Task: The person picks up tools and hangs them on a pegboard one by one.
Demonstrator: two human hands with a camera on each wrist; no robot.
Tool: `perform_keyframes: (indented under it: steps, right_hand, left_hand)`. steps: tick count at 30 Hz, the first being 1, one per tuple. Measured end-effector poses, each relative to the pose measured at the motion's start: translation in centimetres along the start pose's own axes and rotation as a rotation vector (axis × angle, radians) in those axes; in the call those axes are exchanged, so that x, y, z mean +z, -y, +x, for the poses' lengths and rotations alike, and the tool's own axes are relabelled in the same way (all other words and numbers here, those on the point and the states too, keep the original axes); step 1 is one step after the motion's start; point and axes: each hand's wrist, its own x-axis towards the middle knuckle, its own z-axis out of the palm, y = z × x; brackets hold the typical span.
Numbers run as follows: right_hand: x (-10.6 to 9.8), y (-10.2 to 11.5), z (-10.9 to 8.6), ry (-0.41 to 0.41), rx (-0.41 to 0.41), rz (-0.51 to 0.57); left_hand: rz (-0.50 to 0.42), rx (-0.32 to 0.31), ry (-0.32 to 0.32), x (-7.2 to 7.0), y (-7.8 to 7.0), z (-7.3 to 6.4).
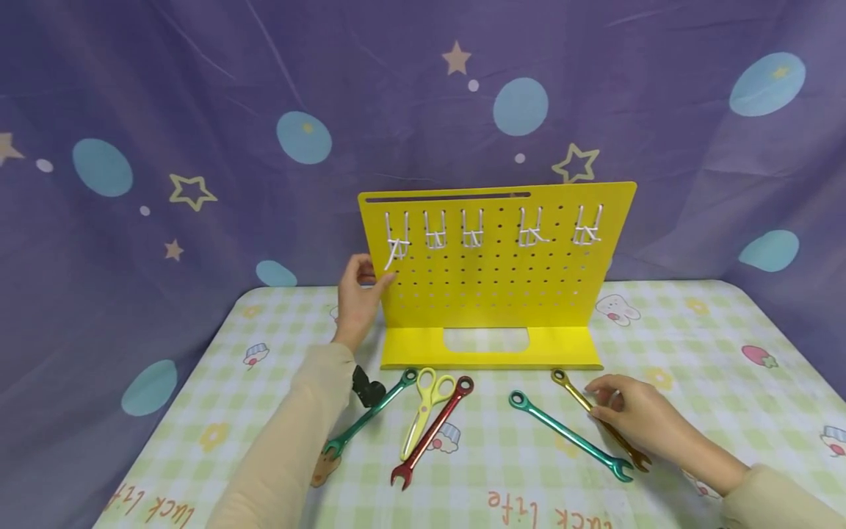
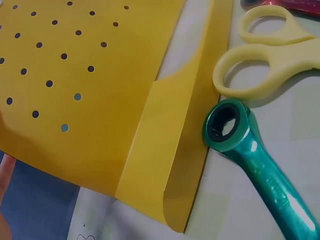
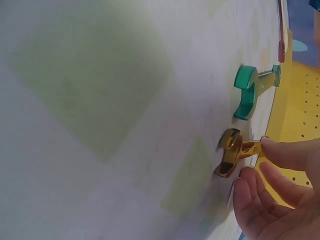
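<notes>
My left hand (image 1: 358, 301) grips the left edge of a yellow pegboard (image 1: 489, 286), its thumb in front and its fingers reaching behind. Standing upright, the board carries several white wire hooks (image 1: 472, 229). At right, a gold ratchet wrench (image 3: 231, 152) lies flat on the cloth. Beside it is my right hand (image 1: 637, 411), thumb tip at the shaft and the other fingers loosely bent, apart from the wrench. A green ratchet wrench (image 1: 568, 436) lies just left of the gold one.
Before the board lie yellow scissors (image 1: 427, 400), a red wrench (image 1: 432, 432) and another green wrench (image 2: 250, 155). A black object (image 1: 366, 389) shows by the left sleeve. The table has a checked cloth (image 1: 264, 411); a purple curtain (image 1: 410, 132) hangs behind.
</notes>
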Motion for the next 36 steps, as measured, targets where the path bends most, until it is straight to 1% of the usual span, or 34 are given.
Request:
perform_keyframes:
  steps: [9, 14, 18, 23, 26, 33, 36]
  right_hand:
    - [0.22, 0.16, 0.88, 0.057, 0.013, -0.024]
    - [0.18, 0.42, 1.04, 0.079, 0.069, -0.048]
    - [0.2, 0.59, 0.92, 0.083, 0.095, -0.044]
    - [0.21, 0.51, 0.79, 0.098, 0.083, -0.007]
    - [0.18, 0.41, 0.73, 0.108, 0.07, 0.007]
    - [-0.15, 0.47, 0.46, 0.093, 0.051, -0.024]
    - [-0.28, 0.58, 0.35, 0.08, 0.059, -0.027]
  left_hand:
    - [0.01, 0.001, 0.01, 0.06, -0.05, -0.08]
    - [0.01, 0.004, 0.007, 0.11, -0.07, 0.02]
    - [0.017, -0.015, 0.013, 0.13, -0.08, 0.05]
    - [0.038, -0.038, 0.016, -0.08, -0.23, -0.17]
    - [0.039, -0.032, 0.019, -0.14, -0.26, -0.23]
    - [0.053, -0.014, 0.023, -0.04, -0.18, -0.13]
    - [0.053, -0.011, 0.025, -0.02, -0.18, -0.16]
